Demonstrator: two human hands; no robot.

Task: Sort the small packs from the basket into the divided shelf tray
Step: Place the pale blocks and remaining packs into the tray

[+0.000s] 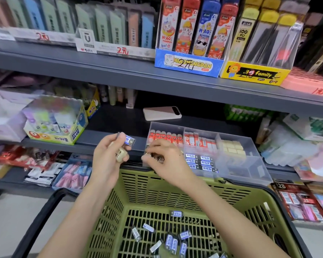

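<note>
My left hand [106, 157] grips several packs [129, 141]; my right hand [166, 155] pinches dark packs [159, 159] in the near-left compartment of the tray [250, 172].

The basket [138, 185] stands before the shelf, the divided tray [254, 164] on the shelf just behind it.

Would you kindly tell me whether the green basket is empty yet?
Not empty: the basket holds a scatter of blue-labelled packs lying loose on its mesh floor.
</note>
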